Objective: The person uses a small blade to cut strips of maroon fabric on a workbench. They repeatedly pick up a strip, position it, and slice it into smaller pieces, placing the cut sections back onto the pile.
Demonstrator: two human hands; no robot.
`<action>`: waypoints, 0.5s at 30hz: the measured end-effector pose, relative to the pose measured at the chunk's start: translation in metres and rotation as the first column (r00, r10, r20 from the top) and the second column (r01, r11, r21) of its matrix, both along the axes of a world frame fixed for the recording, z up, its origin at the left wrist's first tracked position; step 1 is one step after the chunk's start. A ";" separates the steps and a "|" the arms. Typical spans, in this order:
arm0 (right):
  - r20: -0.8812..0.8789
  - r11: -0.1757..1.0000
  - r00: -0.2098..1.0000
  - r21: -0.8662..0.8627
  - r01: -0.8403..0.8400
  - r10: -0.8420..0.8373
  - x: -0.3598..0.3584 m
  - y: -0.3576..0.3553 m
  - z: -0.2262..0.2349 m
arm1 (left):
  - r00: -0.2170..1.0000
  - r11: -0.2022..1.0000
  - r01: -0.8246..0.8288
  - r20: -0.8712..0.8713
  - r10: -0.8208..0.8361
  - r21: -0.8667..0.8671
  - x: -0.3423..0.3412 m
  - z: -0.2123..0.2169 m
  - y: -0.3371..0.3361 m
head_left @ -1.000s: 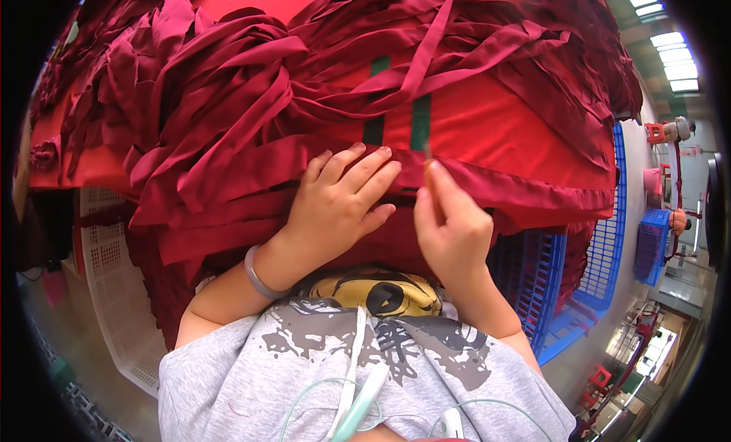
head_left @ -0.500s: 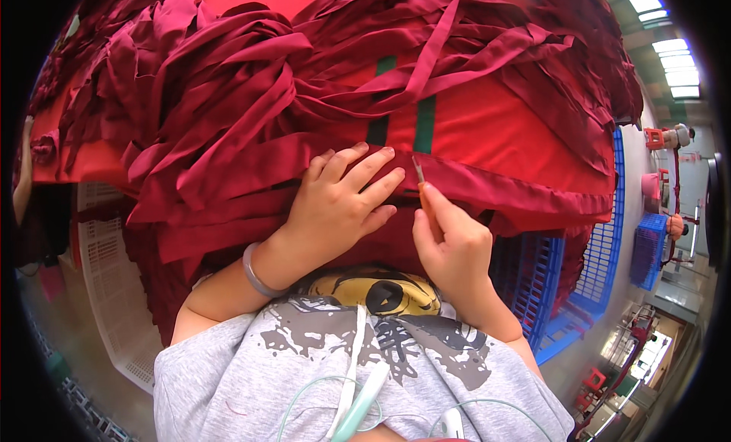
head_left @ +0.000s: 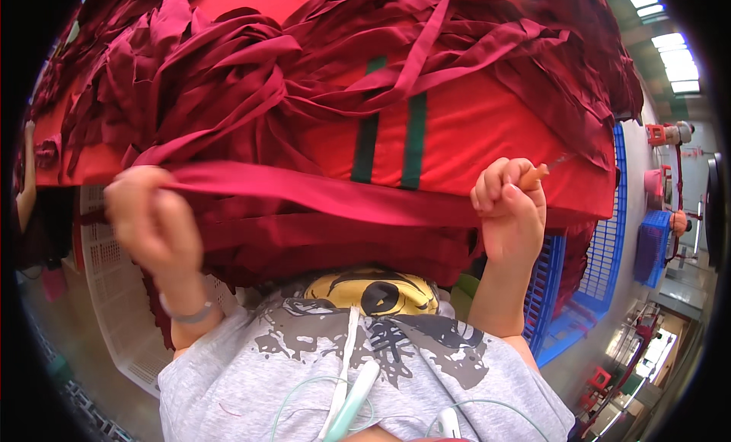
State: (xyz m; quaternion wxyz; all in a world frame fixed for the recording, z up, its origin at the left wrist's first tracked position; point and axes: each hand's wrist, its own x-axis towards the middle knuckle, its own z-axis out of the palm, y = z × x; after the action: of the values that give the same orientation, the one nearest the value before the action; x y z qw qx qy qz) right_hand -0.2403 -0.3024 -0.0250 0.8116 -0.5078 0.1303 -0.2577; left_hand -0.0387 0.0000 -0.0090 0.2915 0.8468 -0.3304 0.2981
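Crimson strip [head_left: 327, 198] spans the gap between the worker's two hands, lifted along the near side of the red-covered table [head_left: 487, 141]. Left hand [head_left: 156, 225]: motion-blurred, fingers narrowed on the strip's left end. Right hand [head_left: 512, 202]: curled round an orange-handled tool [head_left: 535, 176], its thin tip blurred; strip reaches those fingers, though I cannot tell whether they pinch it. Beyond the left hand, heaped dark-red strips [head_left: 205, 76]. Below the left hand, white crate [head_left: 114, 305]. Right of the right hand, blue crate [head_left: 601, 252].
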 end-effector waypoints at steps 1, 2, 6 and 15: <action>0.112 0.982 0.984 0.110 -0.151 0.138 0.001 -0.003 0.003 | 0.977 0.977 -0.212 0.006 0.212 0.014 0.007 0.013 0.019; 0.230 0.938 0.942 0.191 -0.290 0.245 -0.001 -0.003 0.003 | 0.947 0.959 -0.271 0.203 0.251 0.078 0.024 0.020 0.032; 0.374 0.802 0.851 0.333 -0.495 0.369 0.006 0.034 0.014 | 0.874 0.973 -0.178 0.431 0.226 -0.150 0.020 0.033 0.000; 0.863 0.588 0.388 0.137 -0.797 0.324 0.029 0.129 0.081 | 0.949 0.959 0.278 -0.173 -0.264 0.063 -0.015 -0.044 -0.183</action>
State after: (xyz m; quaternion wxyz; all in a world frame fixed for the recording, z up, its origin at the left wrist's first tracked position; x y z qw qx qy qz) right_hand -0.2111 -0.1735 0.0560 0.9260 -0.1090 -0.3500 -0.0905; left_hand -0.0541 -0.1831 -0.0528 0.3189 0.8266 -0.4311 0.1705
